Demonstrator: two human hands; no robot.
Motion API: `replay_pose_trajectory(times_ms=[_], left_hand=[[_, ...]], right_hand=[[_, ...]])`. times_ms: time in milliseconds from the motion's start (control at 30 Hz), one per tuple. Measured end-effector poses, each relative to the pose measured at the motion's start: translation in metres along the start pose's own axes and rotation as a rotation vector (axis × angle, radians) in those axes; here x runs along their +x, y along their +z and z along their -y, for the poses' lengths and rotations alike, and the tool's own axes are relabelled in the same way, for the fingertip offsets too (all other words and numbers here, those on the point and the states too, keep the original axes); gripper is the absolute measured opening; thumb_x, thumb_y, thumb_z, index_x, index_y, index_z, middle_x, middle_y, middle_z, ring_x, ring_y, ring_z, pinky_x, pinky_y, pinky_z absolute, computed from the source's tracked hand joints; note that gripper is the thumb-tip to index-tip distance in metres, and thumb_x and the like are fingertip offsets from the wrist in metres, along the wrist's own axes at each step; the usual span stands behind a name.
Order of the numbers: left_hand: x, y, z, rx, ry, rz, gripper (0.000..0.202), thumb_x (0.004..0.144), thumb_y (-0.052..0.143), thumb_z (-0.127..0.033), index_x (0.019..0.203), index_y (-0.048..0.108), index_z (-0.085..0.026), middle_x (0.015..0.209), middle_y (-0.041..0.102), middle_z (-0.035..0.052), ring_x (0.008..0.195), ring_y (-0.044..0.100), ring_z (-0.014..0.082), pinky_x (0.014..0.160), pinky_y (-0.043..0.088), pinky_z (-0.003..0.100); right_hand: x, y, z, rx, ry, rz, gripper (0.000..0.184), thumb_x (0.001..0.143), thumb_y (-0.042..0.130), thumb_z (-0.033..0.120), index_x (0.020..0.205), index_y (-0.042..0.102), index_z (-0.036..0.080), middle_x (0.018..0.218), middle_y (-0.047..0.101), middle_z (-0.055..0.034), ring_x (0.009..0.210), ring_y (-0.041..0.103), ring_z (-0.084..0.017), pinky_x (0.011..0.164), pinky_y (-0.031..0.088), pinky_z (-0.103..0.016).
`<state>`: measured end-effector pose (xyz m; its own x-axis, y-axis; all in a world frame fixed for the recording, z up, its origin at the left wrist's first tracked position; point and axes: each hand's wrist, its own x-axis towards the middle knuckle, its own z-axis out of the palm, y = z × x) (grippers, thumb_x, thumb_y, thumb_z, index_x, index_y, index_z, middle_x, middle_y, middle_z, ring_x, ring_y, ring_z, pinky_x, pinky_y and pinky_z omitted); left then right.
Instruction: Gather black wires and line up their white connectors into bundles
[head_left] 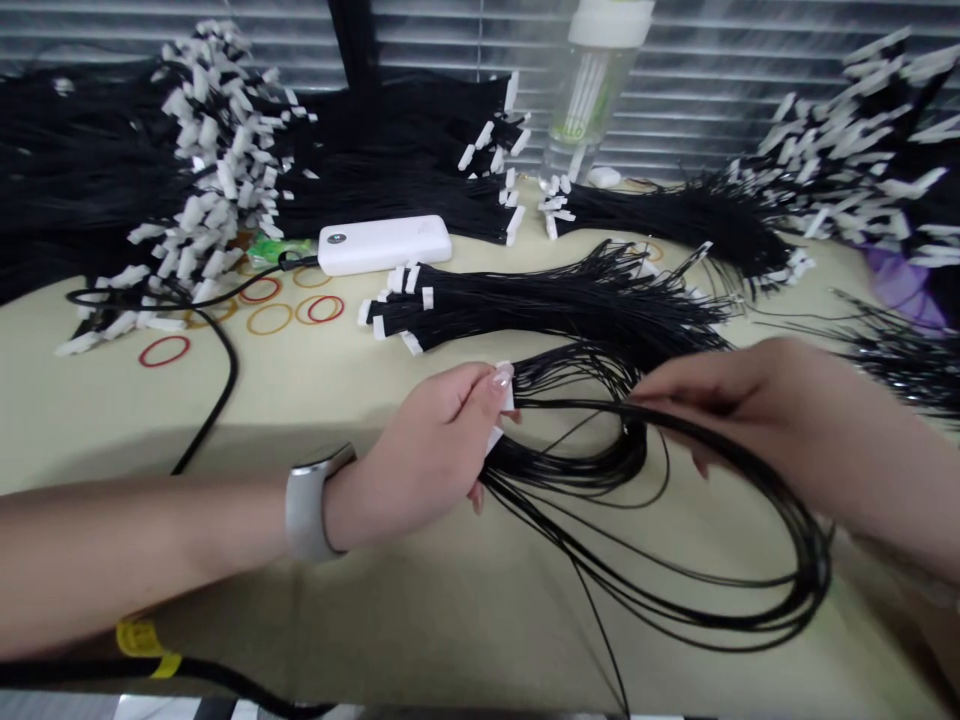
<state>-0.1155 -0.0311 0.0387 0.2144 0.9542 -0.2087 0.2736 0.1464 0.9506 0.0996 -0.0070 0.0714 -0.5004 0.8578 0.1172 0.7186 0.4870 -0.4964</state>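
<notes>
Wires (585, 470), left hand (427, 450) pinching, bottle (592, 90) contents unclear

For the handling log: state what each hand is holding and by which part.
Left hand grips the black wire bundle at its white-connector end; right hand pinches the same bundle farther along, where it loops.

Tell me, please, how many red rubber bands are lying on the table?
3 red rubber bands: one far left near the white tags, one beside the black cable, one below the white power bank. Others may hide under the cord piles.
</notes>
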Motion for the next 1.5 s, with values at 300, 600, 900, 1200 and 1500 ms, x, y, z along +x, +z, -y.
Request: replay_pose_trajectory(times_ms=[300, 600, 900, 1200, 1500], left_hand=[[-0.002, -0.001, 0.001, 0.048, 0.016, 0.054, 0.035, 0.083, 0.031, -0.048, 0.067, 0.041, -0.019, 0.049, 0.035, -0.0065, 0.032, 0.042, 0.0051, 0.028, 0.038, 0.014], [-0.001, -0.001, 0.001, 0.046, 0.021, 0.052, 0.036, 0.083, 0.031, -0.048, 0.066, 0.041, -0.019, 0.047, 0.035, -0.0072, 0.031, 0.041, 0.0044, 0.028, 0.037, 0.014], [-0.002, -0.001, 0.002, 0.071, 0.038, 0.065, 0.034, 0.084, 0.031, -0.046, 0.067, 0.042, -0.018, 0.051, 0.038, -0.0071, 0.033, 0.042, 0.0031, 0.03, 0.036, 0.013], [-0.001, -0.001, 0.005, 0.128, 0.07, 0.059, 0.035, 0.085, 0.03, -0.045, 0.065, 0.04, -0.017, 0.051, 0.04, -0.0068, 0.036, 0.041, 0.0023, 0.034, 0.035, 0.012], [-0.002, -0.001, 0.005, 0.141, 0.089, 0.082, 0.034, 0.085, 0.029, -0.044, 0.067, 0.042, -0.018, 0.054, 0.041, -0.0068, 0.037, 0.041, 0.0019, 0.036, 0.036, 0.012]], right_hand=[[0.017, -0.027, -0.037, 0.812, 0.351, -0.694, 0.028, 0.077, 0.051, 0.018, 0.103, 0.06, 0.021, 0.104, 0.059, -0.0056, 0.073, 0.056, -0.011, 0.05, 0.032, -0.03], [0.0, 0.005, 0.005, 0.371, 0.082, -0.216, 0.048, 0.077, 0.052, 0.022, 0.121, 0.034, 0.017, 0.061, 0.059, 0.0, 0.047, 0.052, -0.009, 0.04, 0.043, -0.018], [-0.005, 0.011, 0.015, 0.014, -0.097, -0.168, 0.007, 0.079, 0.049, 0.022, 0.079, 0.056, 0.022, 0.065, 0.056, 0.0053, 0.052, 0.048, -0.004, 0.044, 0.037, -0.015], [-0.002, 0.014, 0.01, 0.096, -0.231, 0.037, 0.01, 0.077, 0.049, 0.012, 0.078, 0.054, 0.02, 0.078, 0.052, 0.0025, 0.068, 0.048, -0.005, 0.057, 0.04, -0.017], [-0.001, 0.016, 0.018, 0.108, -0.191, -0.07, 0.009, 0.078, 0.05, 0.014, 0.082, 0.056, 0.019, 0.075, 0.055, 0.003, 0.068, 0.049, -0.004, 0.059, 0.04, -0.015]])
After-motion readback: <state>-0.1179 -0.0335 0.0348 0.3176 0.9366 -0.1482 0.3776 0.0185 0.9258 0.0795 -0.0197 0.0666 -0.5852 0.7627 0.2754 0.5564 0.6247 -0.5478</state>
